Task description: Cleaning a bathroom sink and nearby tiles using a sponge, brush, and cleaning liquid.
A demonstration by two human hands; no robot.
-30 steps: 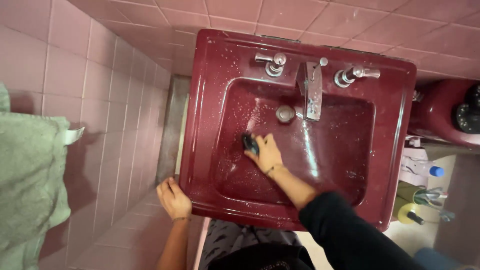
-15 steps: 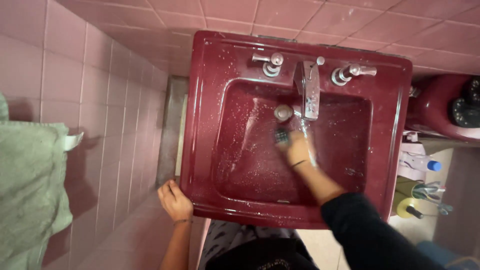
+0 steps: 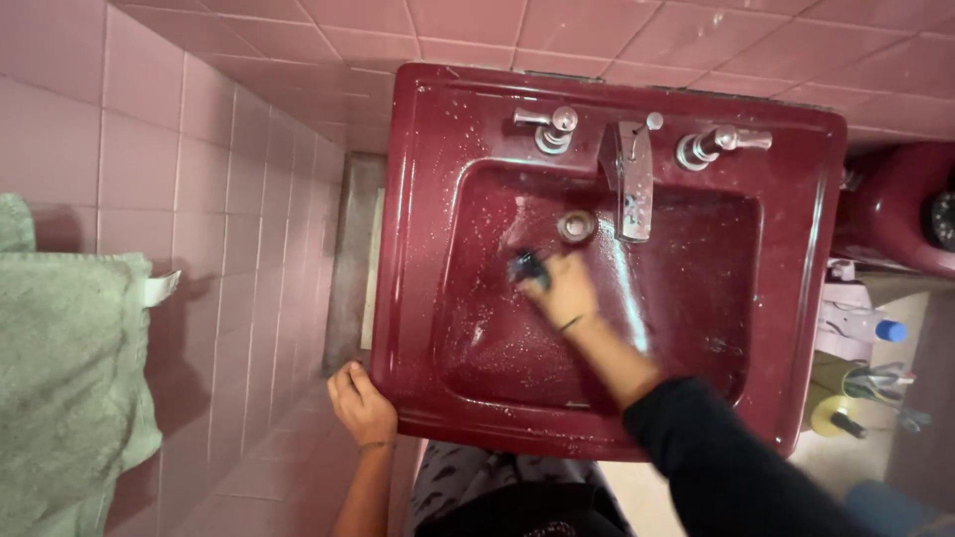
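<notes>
Head view shows a small dark scrubber (image 3: 524, 267), likely soft, light and slick when wet, best pinched across its back; it sits in the sink (image 3: 428, 249) basin near the drain (image 3: 576, 226), under the right hand's (image 3: 563, 291) closed fingertips. Left hand (image 3: 360, 403) clasps the sink's front-left corner.

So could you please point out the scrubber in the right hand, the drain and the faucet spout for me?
scrubber (image 3: 525, 267), head view, on its dark end past the fingers.
drain (image 3: 576, 226), head view, on the metal ring's middle.
faucet spout (image 3: 635, 189), head view, on its top face.
</notes>
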